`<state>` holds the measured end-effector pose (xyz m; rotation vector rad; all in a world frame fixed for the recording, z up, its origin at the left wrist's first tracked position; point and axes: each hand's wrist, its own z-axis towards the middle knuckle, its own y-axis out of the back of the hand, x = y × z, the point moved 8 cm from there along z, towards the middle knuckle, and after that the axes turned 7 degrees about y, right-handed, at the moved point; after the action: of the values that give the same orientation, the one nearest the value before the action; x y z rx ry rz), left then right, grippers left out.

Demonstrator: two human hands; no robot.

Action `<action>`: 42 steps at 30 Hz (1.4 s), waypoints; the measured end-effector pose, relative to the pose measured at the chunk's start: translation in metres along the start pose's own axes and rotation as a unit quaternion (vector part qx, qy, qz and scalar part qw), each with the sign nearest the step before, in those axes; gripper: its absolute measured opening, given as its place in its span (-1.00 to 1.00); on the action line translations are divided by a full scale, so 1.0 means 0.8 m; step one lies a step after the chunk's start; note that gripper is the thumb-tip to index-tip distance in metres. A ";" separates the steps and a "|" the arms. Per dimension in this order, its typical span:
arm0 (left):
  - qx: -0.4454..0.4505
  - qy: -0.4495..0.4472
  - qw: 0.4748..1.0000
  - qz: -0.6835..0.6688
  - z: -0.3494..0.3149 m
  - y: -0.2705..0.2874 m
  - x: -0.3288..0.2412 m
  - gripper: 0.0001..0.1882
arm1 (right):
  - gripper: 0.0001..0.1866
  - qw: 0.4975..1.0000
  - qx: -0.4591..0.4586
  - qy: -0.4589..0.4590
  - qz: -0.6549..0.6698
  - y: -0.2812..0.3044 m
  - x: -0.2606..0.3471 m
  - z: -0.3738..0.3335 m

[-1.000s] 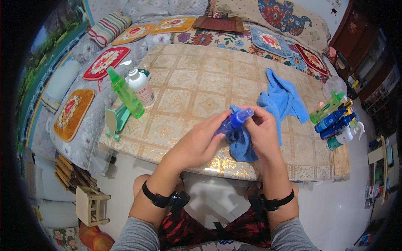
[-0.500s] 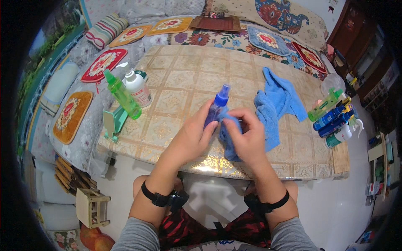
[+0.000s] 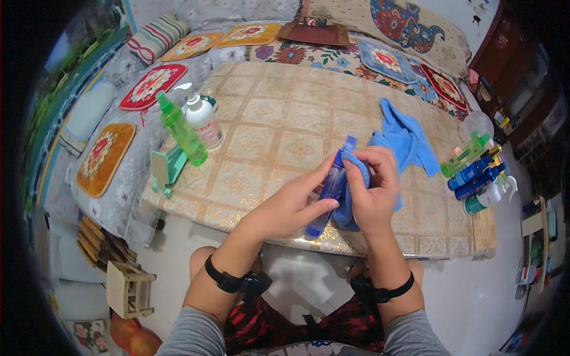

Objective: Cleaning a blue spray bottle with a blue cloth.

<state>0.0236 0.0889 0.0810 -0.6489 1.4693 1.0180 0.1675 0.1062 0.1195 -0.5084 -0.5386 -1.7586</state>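
The left-hand grip (image 3: 294, 203) held a tilted blue bottle (image 3: 333, 185) over the worktop (image 3: 285, 142), apparently steadying it, while the right-hand grip (image 3: 377, 191) pinched a blue cloth (image 3: 408, 142) near its neck.

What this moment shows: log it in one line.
left hand: grips blue bottle | right hand: pinches blue cloth at bottle's upper end | table, left side: white bottle, green stand
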 end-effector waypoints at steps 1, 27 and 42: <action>-0.022 -0.011 1.000 -0.012 0.001 -0.002 0.000 -0.13 | -0.79 1.000 0.012 0.005 -0.014 -0.002 0.001 -0.001; -0.035 -0.007 0.994 -0.099 0.013 0.020 0.029 -0.06 | -0.86 0.992 0.077 0.055 -0.078 -0.021 0.001 -0.008; -0.113 -0.068 0.958 -0.256 0.017 0.033 0.025 0.01 | -0.85 0.993 0.096 0.050 -0.042 -0.031 0.013 -0.012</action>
<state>0.0045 0.1158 0.0685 -1.0409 0.9934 0.8052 0.1400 0.0979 0.1156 -0.2658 -0.6591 -1.7801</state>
